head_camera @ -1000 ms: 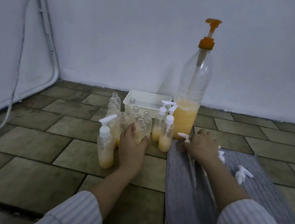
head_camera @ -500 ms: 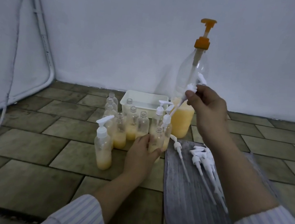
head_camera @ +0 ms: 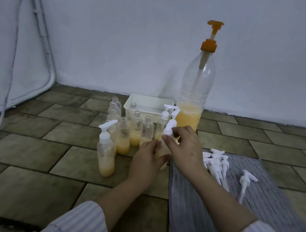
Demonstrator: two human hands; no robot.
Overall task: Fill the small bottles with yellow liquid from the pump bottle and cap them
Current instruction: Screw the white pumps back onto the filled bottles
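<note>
White plastic, the pump cap (head_camera: 168, 131) is pinched in the right hand (head_camera: 184, 148) directly above the small bottle (head_camera: 161, 155), which the left hand (head_camera: 148, 158) grips upright on the floor just below, likely steadying it for capping.

This looks like a plain room in a home, used as a simple work place on the floor. The floor (head_camera: 28, 150) has dull brown-green tiles, and the far wall (head_camera: 119, 34) is bare and painted pale. A grey ribbed mat (head_camera: 272, 207) lies at the right, and a pale padded panel with a cable (head_camera: 10, 59) leans at the left.
</note>
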